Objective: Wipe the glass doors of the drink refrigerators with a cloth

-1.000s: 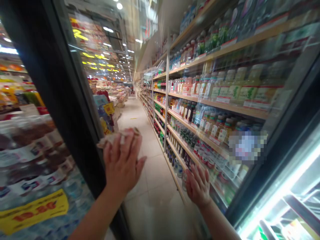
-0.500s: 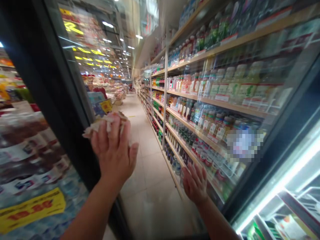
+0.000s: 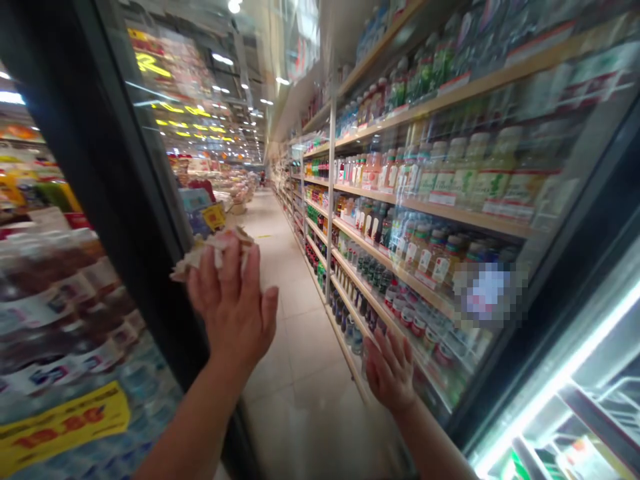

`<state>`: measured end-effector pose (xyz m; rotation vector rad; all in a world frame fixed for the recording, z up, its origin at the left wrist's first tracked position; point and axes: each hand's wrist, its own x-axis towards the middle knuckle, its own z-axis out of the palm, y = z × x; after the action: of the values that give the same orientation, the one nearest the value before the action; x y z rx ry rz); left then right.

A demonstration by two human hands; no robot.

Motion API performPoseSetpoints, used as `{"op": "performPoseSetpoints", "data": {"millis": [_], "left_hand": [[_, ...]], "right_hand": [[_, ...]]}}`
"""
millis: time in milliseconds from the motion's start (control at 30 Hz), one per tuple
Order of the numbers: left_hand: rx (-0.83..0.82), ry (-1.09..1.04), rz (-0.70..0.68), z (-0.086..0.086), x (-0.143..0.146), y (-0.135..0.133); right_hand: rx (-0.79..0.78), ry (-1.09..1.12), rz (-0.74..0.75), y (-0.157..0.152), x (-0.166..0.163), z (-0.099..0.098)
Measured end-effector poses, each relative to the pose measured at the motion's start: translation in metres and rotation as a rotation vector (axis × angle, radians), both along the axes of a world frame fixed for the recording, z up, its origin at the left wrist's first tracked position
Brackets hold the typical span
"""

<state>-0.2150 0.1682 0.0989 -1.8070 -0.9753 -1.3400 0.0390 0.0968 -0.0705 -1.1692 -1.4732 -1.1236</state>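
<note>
My left hand (image 3: 233, 307) presses a crumpled pale cloth (image 3: 210, 250) flat against the pane of a glass cooler door (image 3: 310, 373), fingers upward over the cloth. My right hand (image 3: 390, 373) lies lower on the same pane, fingers spread and holding nothing. The door's black frame (image 3: 105, 173) runs down the left of my left hand. Through the glass I see the shop aisle.
Wooden shelves (image 3: 440, 210) packed with several bottles and cans line the right side. A lit cooler interior (image 3: 575, 400) shows at the bottom right. Bottles and a yellow price tag (image 3: 65, 423) show at the left. The tiled aisle floor (image 3: 280, 267) stretches away.
My left hand slid the cloth up and to the left on the glass, then a little back to the right. My right hand stayed flat in nearly the same spot.
</note>
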Motion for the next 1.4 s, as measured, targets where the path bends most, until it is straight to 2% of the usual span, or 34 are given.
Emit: {"op": "performPoseSetpoints", "data": {"millis": [67, 133, 200, 267, 367, 400, 433, 500, 600, 633, 667, 700, 733, 800, 867, 900, 967, 1033, 1100, 1167, 1267, 1333, 1400], "left_hand": [[-0.021, 0.028, -0.029, -0.021, 0.013, -0.008], [-0.047, 0.168, -0.118, -0.052, 0.028, -0.018], [-0.052, 0.367, -0.179, -0.068, 0.033, -0.021], [-0.013, 0.407, -0.164, -0.056, 0.024, -0.015], [0.039, 0.151, -0.078, -0.017, -0.001, 0.001], [0.04, 0.072, -0.054, -0.01, -0.008, 0.004], [0.034, 0.017, -0.032, -0.011, -0.012, 0.006], [0.033, 0.013, 0.002, -0.035, -0.014, 0.004], [0.025, 0.199, 0.002, -0.088, -0.012, -0.002], [0.031, 0.263, -0.013, -0.097, -0.013, -0.003], [0.035, 0.3, -0.021, -0.097, -0.016, -0.002], [0.037, 0.293, -0.016, -0.088, -0.02, 0.001], [0.044, 0.239, -0.004, -0.072, -0.023, 0.004], [0.033, 0.063, 0.026, -0.029, -0.026, 0.01], [-0.01, -0.052, 0.019, 0.008, -0.015, 0.011], [-0.013, -0.082, 0.01, 0.018, -0.005, 0.009], [0.006, 0.029, -0.049, 0.023, 0.019, 0.0], [0.076, 0.294, -0.132, 0.021, 0.038, -0.007], [0.139, 0.452, -0.169, 0.028, 0.042, -0.009], [0.127, 0.361, -0.143, 0.049, 0.031, -0.003], [0.063, 0.051, -0.094, 0.077, 0.015, 0.004], [0.03, -0.029, -0.081, 0.074, 0.017, 0.0], [0.035, 0.089, -0.114, 0.057, 0.028, -0.008]], "right_hand": [[0.0, 0.003, 0.008, 0.0, 0.0, 0.0], [0.001, 0.005, 0.014, 0.0, 0.001, -0.001], [-0.002, 0.0, 0.023, -0.001, 0.001, 0.0], [-0.004, -0.002, 0.036, -0.001, 0.002, 0.0], [-0.006, -0.004, 0.037, -0.002, 0.002, 0.001], [-0.005, -0.007, 0.033, -0.002, 0.002, 0.001], [-0.004, -0.01, 0.027, -0.002, 0.002, 0.001], [-0.001, -0.012, 0.02, -0.002, 0.002, 0.001], [-0.011, -0.007, 0.014, -0.003, 0.002, 0.0], [-0.017, -0.012, 0.012, -0.003, 0.002, 0.0], [-0.018, -0.017, 0.01, -0.003, 0.002, 0.0], [-0.016, -0.018, 0.004, -0.003, 0.002, 0.0], [-0.011, -0.018, -0.002, -0.002, 0.002, 0.001], [-0.001, -0.013, -0.006, -0.001, 0.002, 0.001], [-0.002, -0.004, -0.003, 0.0, 0.002, 0.0], [-0.004, -0.006, 0.0, 0.001, 0.003, -0.001], [-0.007, -0.008, 0.0, 0.002, 0.003, -0.002], [-0.011, -0.013, -0.01, 0.002, 0.004, -0.002], [-0.015, -0.018, -0.022, 0.002, 0.003, -0.002], [-0.008, -0.022, -0.029, 0.001, 0.002, -0.001], [0.005, -0.022, -0.024, 0.0, 0.001, 0.0], [0.011, -0.016, -0.018, -0.001, 0.001, 0.0], [0.009, -0.017, -0.013, -0.002, 0.002, -0.001]]}}
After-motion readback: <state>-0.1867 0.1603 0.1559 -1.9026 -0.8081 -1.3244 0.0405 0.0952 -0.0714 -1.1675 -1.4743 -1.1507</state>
